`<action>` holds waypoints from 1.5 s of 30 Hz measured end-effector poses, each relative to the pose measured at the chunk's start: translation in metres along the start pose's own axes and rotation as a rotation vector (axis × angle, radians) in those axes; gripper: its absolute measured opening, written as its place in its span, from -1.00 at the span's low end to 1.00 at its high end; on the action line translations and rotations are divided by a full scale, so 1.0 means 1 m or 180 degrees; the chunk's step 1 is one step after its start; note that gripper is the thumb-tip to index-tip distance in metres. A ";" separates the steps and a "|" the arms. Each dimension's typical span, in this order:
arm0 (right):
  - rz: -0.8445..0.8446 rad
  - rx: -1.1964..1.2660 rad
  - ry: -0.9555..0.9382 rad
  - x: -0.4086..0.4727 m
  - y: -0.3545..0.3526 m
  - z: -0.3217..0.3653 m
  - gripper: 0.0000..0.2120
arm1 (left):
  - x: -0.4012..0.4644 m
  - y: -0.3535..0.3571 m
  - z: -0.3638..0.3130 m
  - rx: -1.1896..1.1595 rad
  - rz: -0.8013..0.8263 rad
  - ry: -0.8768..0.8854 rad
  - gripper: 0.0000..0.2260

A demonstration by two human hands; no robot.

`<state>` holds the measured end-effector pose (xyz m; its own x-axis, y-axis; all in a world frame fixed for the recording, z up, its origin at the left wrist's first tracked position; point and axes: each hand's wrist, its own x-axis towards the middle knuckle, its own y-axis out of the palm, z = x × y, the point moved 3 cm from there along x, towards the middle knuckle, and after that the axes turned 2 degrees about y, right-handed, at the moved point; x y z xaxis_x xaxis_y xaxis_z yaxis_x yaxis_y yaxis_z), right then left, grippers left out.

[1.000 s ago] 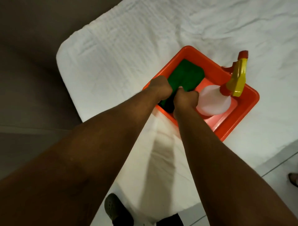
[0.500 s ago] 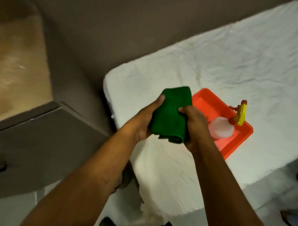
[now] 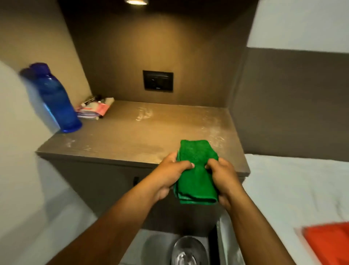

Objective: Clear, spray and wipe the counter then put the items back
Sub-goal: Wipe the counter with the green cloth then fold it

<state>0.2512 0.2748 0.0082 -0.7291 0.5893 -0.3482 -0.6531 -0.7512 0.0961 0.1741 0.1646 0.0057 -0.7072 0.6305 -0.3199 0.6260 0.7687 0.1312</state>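
Counter [image 3: 132,132] looks sprayed but unwiped, with the blue bottle [image 3: 56,102] and packets [image 3: 94,109] left at its back-left, while both hands grip the folded green cloth [image 3: 197,170] over its front edge.

Brown wood-grain counter top [image 3: 143,132] with whitish smears, set in a recessed niche, carries an upright translucent blue plastic bottle [image 3: 56,100] at its left edge and a small pile of pink-white sachets [image 3: 95,109] just beside it in the back-left corner.

Dim alcove, one ceiling spotlight [image 3: 136,1] — edges motion-blurred.
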 end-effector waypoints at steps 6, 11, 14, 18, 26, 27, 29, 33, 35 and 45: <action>0.0112 -0.0580 -0.0646 0.074 0.100 0.050 -0.86 | 0.052 -0.086 -0.061 0.0010 -0.0499 0.0552 -0.73; -0.0616 -0.2844 -0.0617 0.141 0.121 0.015 -0.60 | 0.116 -0.131 -0.043 0.1985 -0.1065 0.0202 -0.69; -0.0649 -0.4033 -0.1239 0.150 0.128 -0.014 -0.39 | 0.135 -0.160 -0.023 0.4067 -0.1476 0.0241 -0.63; -0.0085 -0.4597 -0.1548 0.172 0.157 -0.017 -0.30 | 0.157 -0.185 -0.006 0.4468 -0.1156 0.0533 -0.59; 0.0585 -0.5111 -0.1283 0.185 0.159 -0.035 -0.34 | 0.167 -0.188 0.013 0.4724 -0.0793 0.0812 -0.47; 0.0598 -0.5089 -0.1306 0.179 0.147 -0.036 -0.34 | 0.168 -0.190 0.013 0.4714 -0.0754 0.0840 -0.47; 0.0478 -0.5067 -0.1183 0.168 0.109 -0.038 -0.35 | 0.168 -0.192 0.012 0.4687 -0.0692 0.0878 -0.46; -0.0701 -0.4874 -0.0308 0.158 -0.004 -0.032 -0.38 | 0.166 -0.191 0.015 0.4681 -0.0669 0.0938 -0.45; -0.1262 -0.4690 0.0116 0.162 -0.036 -0.026 -0.38 | 0.166 -0.193 0.016 0.4672 -0.0670 0.0956 -0.45; -0.0368 -0.4583 -0.0668 0.216 0.144 -0.024 -0.37 | 0.168 -0.194 0.020 0.4686 -0.0686 0.1012 -0.46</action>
<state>0.0046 0.2870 -0.0758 -0.7861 0.6027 -0.1374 -0.0349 -0.2651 -0.9636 -0.0595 0.1197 -0.0924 -0.7438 0.6679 0.0242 0.1292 0.1792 -0.9753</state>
